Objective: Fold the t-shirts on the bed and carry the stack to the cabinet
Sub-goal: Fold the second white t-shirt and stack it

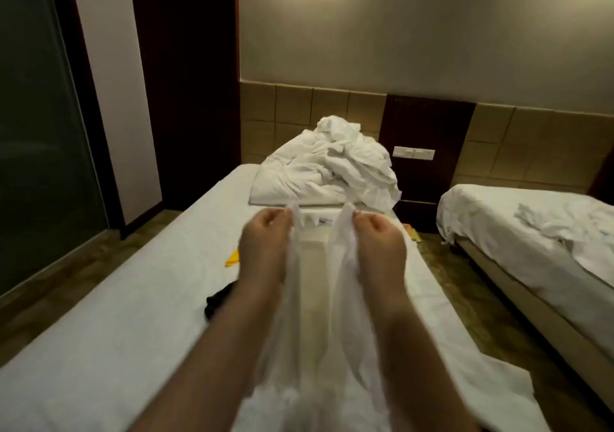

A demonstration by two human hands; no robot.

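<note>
Fabric of the white t-shirt point(319, 298) appears thin enough for light to pass through, so it is judged to be very light, limp and free of any stiffness. It will sag and crease wherever it is not supported, and nothing about it is fragile or slippery. Such a garment is best taken at the two shoulder seams, either side of the collar, so that the body hangs straight under its own small weight.

That hold is largely what is seen. The shirt is held up in the air above the bed point(133, 315), with its neck label point(325, 221) visible between the hands and its lower part falling towards the camera. The left hand point(264, 235) is curled round a bunch of cloth at one side of the neck opening, and the right hand point(378, 239) is closed round the cloth at the other side. Both forearms are stretched forward, nearly parallel, with the backs of the hands turned upward and the hands level and near one another. The cloth and hands are blurred, so finger positions cannot be told finely.

A black garment point(219, 302) and a yellow garment point(232, 259) lie on the mattress to the left of the arms, apparently not yet folded. A heap of white bedding point(332, 165) is piled at the head of the bed, and a second bed point(531, 225) stands to the right. No cabinet can be identified with certainty.
</note>
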